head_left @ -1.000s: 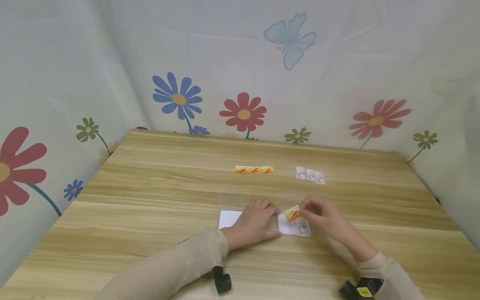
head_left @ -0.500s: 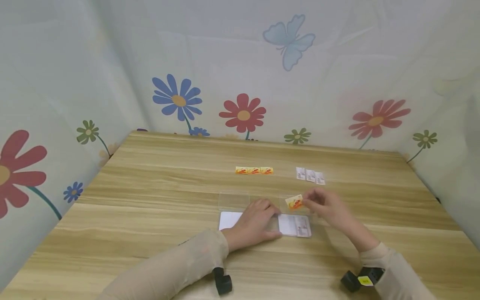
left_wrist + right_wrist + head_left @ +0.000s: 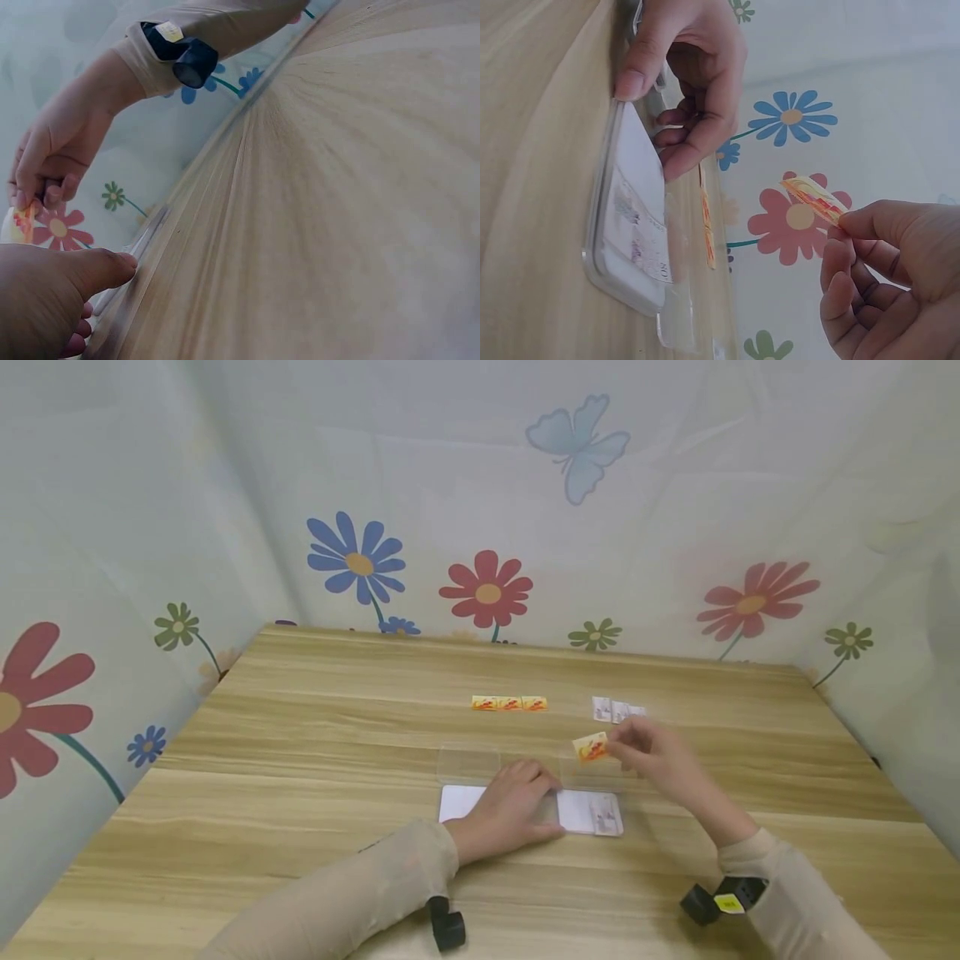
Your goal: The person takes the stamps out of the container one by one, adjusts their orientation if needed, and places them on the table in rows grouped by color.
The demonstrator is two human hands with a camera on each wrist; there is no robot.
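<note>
My right hand (image 3: pixel 660 760) pinches a yellow-orange postage stamp (image 3: pixel 591 748) between thumb and fingertips, raised above the table. Below it lies a flat clear plastic case (image 3: pixel 576 812) with a white lining; a pale stamp (image 3: pixel 634 234) sits at its right end. The case's transparent lid (image 3: pixel 588 774) lies folded back on the far side. My left hand (image 3: pixel 510 806) grips the left end of this case, thumb on the near edge and fingers on the far edge. Another white-lined case (image 3: pixel 460 802) is partly hidden under the left hand, its clear lid (image 3: pixel 468 764) also turned back.
Farther back on the wooden table (image 3: pixel 360 710), several yellow-orange stamps (image 3: pixel 510 703) lie in a row. Right of them are several pale stamps (image 3: pixel 602 708), partly behind the right hand. A flowered curtain (image 3: pixel 480 485) surrounds the table's back and sides.
My right hand has moved away from over the case, farther back and up, with the yellow-orange stamp still pinched. The left hand has stayed in place.
</note>
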